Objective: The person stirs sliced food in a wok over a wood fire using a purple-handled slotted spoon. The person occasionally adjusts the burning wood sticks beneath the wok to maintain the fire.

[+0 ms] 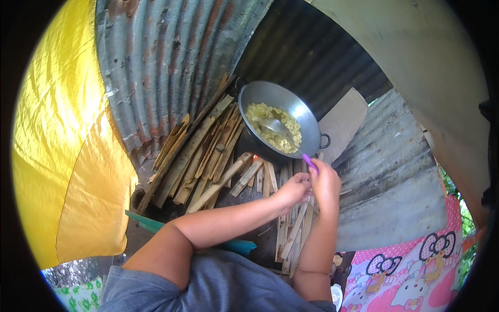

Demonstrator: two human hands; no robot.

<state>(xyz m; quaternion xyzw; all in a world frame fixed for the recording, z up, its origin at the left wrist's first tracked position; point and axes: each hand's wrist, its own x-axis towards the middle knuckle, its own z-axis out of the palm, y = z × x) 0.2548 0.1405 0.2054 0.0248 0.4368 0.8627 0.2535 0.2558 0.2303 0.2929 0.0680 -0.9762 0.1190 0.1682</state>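
Note:
My right hand (326, 183) is closed around the purple handle of a metal cooking spoon (311, 162). The spoon's shiny head rests among small pale-yellow slices (288, 120) in a wide metal wok (306, 112). Just left of the right hand, by its wrist, is my left hand (294, 191). Its fingers are curled together, and what they hold, if anything, is hidden. The wok tilts slightly in this view and sits above burning firewood, with a small orange glow (255, 156) under its near rim.
Split firewood (208, 151) is stacked left of the wok, and more sticks (293, 229) lie below my hands. Corrugated metal sheets (156, 67) stand behind. A cardboard piece (343, 125) leans right of the wok. Yellow cloth (62, 135) hangs left; a pink printed cloth (405, 275) lies lower right.

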